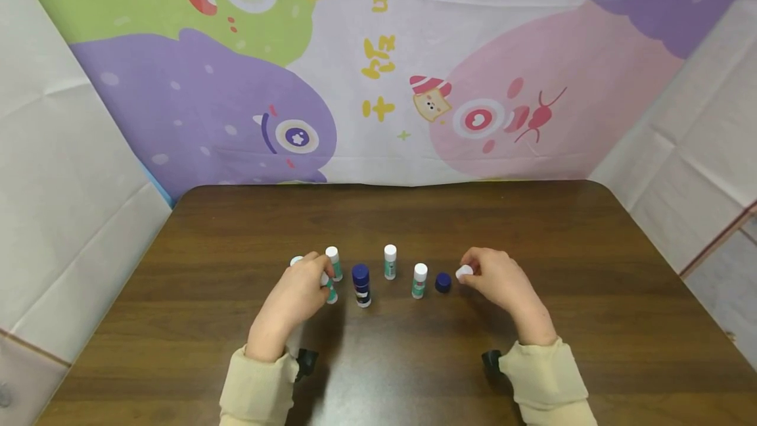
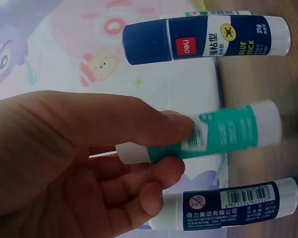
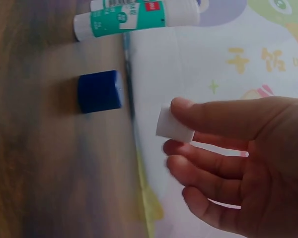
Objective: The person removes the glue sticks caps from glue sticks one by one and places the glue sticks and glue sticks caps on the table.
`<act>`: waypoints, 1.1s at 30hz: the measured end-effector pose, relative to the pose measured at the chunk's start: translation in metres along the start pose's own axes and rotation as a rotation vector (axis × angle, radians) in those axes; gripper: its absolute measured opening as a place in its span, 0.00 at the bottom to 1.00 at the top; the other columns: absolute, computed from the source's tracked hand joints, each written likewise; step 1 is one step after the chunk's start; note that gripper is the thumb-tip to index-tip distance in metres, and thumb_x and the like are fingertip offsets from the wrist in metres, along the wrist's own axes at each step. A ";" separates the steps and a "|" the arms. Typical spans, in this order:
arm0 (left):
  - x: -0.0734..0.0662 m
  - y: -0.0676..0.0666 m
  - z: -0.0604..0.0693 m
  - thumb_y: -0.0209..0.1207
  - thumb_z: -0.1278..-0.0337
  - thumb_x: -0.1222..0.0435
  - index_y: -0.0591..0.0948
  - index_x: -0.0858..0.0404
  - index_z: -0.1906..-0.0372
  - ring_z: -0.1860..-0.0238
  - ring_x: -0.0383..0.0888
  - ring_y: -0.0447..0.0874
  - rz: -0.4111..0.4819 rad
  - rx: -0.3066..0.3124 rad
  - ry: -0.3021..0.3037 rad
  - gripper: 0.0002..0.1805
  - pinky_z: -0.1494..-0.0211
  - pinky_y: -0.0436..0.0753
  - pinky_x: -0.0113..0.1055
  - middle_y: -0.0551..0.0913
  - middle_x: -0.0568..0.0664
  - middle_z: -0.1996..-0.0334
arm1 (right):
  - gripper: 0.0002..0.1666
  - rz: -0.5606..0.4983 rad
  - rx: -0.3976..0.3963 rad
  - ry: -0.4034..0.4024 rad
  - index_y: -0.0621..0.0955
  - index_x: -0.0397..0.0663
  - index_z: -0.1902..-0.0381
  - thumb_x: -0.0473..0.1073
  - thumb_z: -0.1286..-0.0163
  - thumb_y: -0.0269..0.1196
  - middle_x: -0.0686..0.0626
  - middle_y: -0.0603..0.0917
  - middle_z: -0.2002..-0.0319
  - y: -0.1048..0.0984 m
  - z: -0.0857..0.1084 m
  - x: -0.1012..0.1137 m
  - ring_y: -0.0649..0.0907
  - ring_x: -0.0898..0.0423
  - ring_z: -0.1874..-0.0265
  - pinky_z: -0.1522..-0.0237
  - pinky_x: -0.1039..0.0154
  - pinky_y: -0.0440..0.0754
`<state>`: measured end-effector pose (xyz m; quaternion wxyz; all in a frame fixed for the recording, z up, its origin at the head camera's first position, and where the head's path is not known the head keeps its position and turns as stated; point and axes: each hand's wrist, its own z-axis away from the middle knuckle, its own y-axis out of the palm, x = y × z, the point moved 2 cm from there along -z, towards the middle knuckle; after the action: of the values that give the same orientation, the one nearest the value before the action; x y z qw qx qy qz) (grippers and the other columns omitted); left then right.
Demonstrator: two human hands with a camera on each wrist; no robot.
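My left hand (image 1: 298, 291) pinches a green-and-white glue stick (image 2: 228, 129) between thumb and fingers, tilted slightly; whether its base touches the table I cannot tell. Beside it stands a navy-labelled glue stick (image 2: 228, 208) with a white top, mostly hidden by the hand in the head view. On the hand's other side is a navy glue stick (image 1: 361, 286) with its blue cap on. My right hand (image 1: 503, 278) holds a small white cap (image 3: 175, 124) between thumb and index finger, above the table. A loose blue cap (image 1: 443, 283) sits just left of that hand.
More green-and-white glue sticks with white caps stand upright: one behind the left hand (image 1: 334, 264), one at the middle (image 1: 389, 262), and one left of the blue cap (image 1: 419, 281). The brown wooden table (image 1: 390, 373) meets a cartoon-printed cloth (image 1: 378, 150) at its far edge.
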<state>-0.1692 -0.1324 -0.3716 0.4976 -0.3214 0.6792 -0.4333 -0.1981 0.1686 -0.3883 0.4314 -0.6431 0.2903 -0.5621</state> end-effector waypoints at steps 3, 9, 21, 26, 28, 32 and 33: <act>0.001 0.001 0.000 0.59 0.68 0.79 0.77 0.64 0.74 0.71 0.44 0.73 0.000 0.020 0.019 0.11 0.64 0.74 0.38 0.75 0.48 0.73 | 0.10 0.004 0.011 0.020 0.79 0.47 0.66 0.44 0.45 0.66 0.53 0.75 0.77 0.004 -0.001 -0.001 0.72 0.58 0.79 0.77 0.64 0.68; 0.002 0.005 -0.001 0.58 0.69 0.80 0.77 0.65 0.74 0.69 0.44 0.74 -0.003 0.053 0.046 0.11 0.64 0.75 0.36 0.76 0.49 0.70 | 0.09 0.015 0.040 0.056 0.79 0.47 0.65 0.42 0.45 0.64 0.52 0.74 0.78 0.009 -0.002 -0.003 0.71 0.57 0.80 0.79 0.64 0.66; 0.003 0.003 -0.001 0.58 0.67 0.79 0.78 0.66 0.73 0.70 0.45 0.75 -0.036 0.049 0.028 0.10 0.64 0.76 0.38 0.76 0.51 0.72 | 0.08 0.028 0.046 0.036 0.79 0.45 0.64 0.39 0.43 0.63 0.51 0.76 0.77 0.014 -0.006 -0.007 0.72 0.56 0.79 0.76 0.64 0.69; 0.003 0.004 0.000 0.58 0.68 0.80 0.79 0.67 0.74 0.71 0.46 0.74 -0.040 0.062 0.018 0.10 0.65 0.76 0.39 0.76 0.52 0.73 | 0.09 0.019 0.058 0.042 0.79 0.43 0.63 0.38 0.43 0.62 0.51 0.76 0.77 0.018 -0.006 -0.010 0.72 0.56 0.79 0.76 0.63 0.69; 0.003 0.005 0.000 0.58 0.67 0.79 0.79 0.67 0.73 0.71 0.46 0.75 -0.045 0.064 0.013 0.09 0.65 0.76 0.39 0.76 0.51 0.73 | 0.09 0.012 0.061 0.044 0.79 0.42 0.63 0.38 0.42 0.62 0.50 0.76 0.77 0.019 -0.007 -0.011 0.72 0.56 0.79 0.76 0.63 0.69; 0.004 0.006 0.000 0.58 0.66 0.79 0.80 0.67 0.72 0.70 0.46 0.75 -0.056 0.073 0.000 0.09 0.64 0.76 0.39 0.76 0.51 0.73 | 0.09 0.021 0.064 0.048 0.79 0.42 0.63 0.38 0.42 0.62 0.51 0.75 0.78 0.021 -0.008 -0.013 0.72 0.56 0.79 0.76 0.64 0.69; 0.004 0.006 0.000 0.58 0.65 0.79 0.80 0.67 0.72 0.70 0.46 0.75 -0.058 0.075 -0.002 0.09 0.64 0.76 0.39 0.76 0.51 0.73 | 0.09 0.023 0.066 0.049 0.79 0.41 0.64 0.38 0.42 0.62 0.51 0.75 0.78 0.022 -0.008 -0.013 0.72 0.56 0.79 0.76 0.63 0.69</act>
<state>-0.1708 -0.1330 -0.3787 0.4973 -0.3224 0.6523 -0.4725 -0.2060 0.1680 -0.4136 0.4516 -0.6110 0.2896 -0.5821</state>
